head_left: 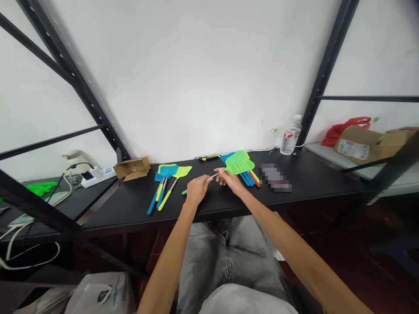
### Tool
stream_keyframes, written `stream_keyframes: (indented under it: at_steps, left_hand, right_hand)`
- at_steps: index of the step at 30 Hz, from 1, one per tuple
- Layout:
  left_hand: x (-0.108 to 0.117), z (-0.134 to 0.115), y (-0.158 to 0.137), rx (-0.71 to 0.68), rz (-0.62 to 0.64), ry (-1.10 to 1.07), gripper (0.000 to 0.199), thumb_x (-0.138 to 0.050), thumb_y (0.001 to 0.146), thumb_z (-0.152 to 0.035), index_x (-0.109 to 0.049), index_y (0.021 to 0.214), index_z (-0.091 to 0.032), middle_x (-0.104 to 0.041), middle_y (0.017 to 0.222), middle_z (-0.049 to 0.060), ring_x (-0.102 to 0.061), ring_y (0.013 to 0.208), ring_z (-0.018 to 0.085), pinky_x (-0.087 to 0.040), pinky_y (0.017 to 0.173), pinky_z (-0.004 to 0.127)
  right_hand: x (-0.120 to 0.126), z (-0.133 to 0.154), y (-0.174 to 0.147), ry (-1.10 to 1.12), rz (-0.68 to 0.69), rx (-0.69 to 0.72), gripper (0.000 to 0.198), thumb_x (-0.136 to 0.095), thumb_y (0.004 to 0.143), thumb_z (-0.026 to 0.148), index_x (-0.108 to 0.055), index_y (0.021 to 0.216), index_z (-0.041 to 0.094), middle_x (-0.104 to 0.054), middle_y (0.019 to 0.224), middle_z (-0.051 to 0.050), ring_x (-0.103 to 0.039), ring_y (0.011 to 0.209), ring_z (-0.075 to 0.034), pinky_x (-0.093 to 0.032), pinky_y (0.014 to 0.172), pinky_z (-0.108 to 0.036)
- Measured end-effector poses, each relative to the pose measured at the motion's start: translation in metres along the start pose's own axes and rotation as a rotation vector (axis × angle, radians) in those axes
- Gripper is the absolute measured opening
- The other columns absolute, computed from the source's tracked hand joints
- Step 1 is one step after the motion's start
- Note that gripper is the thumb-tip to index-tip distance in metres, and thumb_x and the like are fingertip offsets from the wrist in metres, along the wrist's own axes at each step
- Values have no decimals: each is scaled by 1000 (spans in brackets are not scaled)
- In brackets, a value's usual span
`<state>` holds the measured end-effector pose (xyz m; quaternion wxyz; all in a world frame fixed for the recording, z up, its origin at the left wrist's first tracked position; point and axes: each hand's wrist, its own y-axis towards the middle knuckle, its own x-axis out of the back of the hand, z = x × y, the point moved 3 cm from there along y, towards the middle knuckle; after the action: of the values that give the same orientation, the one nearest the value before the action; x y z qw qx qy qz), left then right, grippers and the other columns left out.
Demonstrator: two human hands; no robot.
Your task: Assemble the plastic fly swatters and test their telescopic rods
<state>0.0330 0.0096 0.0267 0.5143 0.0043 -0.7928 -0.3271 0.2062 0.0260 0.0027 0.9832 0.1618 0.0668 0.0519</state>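
A green fly swatter with a thin metal shaft is held across the front of me, its perforated head to the right. My left hand is closed round the shaft near the green handle, whose end pokes out at its left. Close to the swatter's head, my right hand grips the shaft with thumb and fingers. Left of my hands lie several blue and yellow fly swatters, handles toward me. Behind the green head is another group, with blue handles and a red handle showing.
The black table carries an open cardboard box, a yellow-black utility knife by the wall, a water bottle and a pixelated item. A power strip sits left. Dark metal frame posts flank the table.
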Motion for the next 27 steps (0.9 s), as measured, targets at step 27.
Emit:
stream_keyframes:
  at_steps: [27]
  left_hand:
    - [-3, 0, -1, -114, 11, -201, 35, -42, 100, -39, -72, 101, -21, -73, 90, 6, -66, 81, 17, -42, 72, 24]
  right_hand:
    - [9, 3, -3, 132, -168, 23, 49, -63, 79, 65, -71, 95, 19, -59, 67, 1, -52, 54, -10, -38, 47, -21]
